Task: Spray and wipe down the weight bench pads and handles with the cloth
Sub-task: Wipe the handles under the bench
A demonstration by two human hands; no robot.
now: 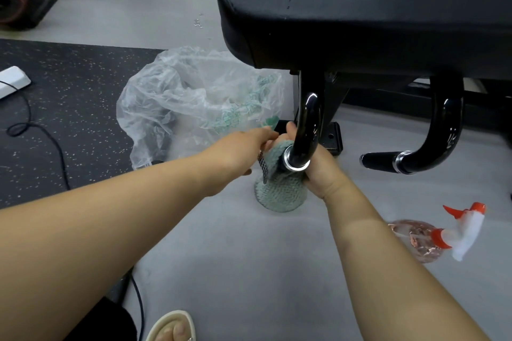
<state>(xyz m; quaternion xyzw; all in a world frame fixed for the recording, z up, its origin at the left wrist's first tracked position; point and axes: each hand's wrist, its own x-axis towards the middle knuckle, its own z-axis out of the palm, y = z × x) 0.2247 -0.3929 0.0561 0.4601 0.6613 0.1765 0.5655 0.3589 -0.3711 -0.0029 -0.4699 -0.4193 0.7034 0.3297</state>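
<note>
The black bench pad (360,3) fills the upper right. Two curved black handles hang below it. A pale green cloth (279,191) is wrapped round the grip of the left handle (307,122). My right hand (321,171) grips the cloth-covered grip from the right. My left hand (238,152) holds the cloth's left side, fingers curled into it. The right handle (432,141) hangs free with its grip bare. A spray bottle (432,238) with pink liquid and a red-and-white trigger head lies on its side on the floor at the right.
A crumpled clear plastic bag (194,99) lies on the floor behind my hands. A dark speckled mat (69,86) with a black cable and a white power strip (11,80) lies left. The bench's base plate (332,138) sits behind the handle. My sandalled foot (174,327) is at the bottom.
</note>
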